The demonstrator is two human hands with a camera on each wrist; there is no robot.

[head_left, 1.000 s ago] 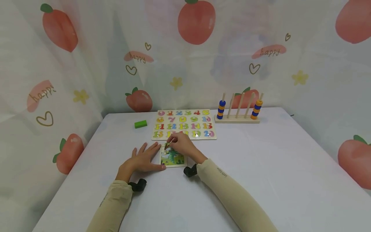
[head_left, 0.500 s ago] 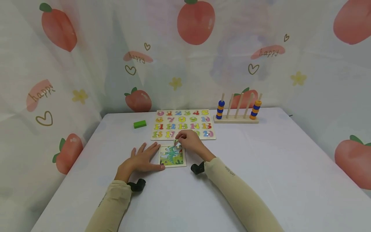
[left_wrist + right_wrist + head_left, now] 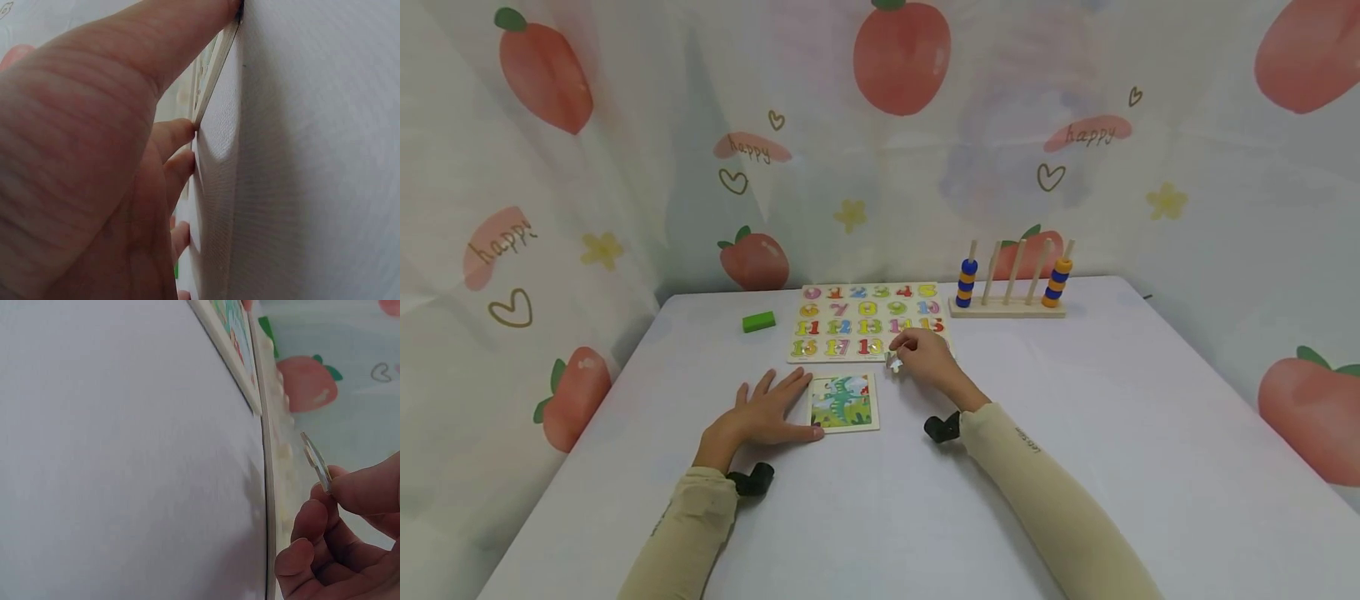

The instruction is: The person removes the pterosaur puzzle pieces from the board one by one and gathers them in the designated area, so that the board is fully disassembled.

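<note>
Pale Wood, Woven Cloth

The square dinosaur jigsaw with a cream frame (image 3: 842, 404) looks wooden, its printed face smooth; the thin pale jigsaw piece (image 3: 319, 465) has a slight sheen. The pale five-rod bead rack (image 3: 1007, 310) looks like matt wood. The white table covering (image 3: 281, 187) is finely textured cloth.

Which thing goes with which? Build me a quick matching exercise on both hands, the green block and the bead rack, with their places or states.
1. left hand
2. right hand
3. green block
4. bead rack

A. pinches a puzzle piece
B. right of the number board
C. touches the dinosaur puzzle
D. left of the number board

Pairs: 1-C, 2-A, 3-D, 4-B
</note>
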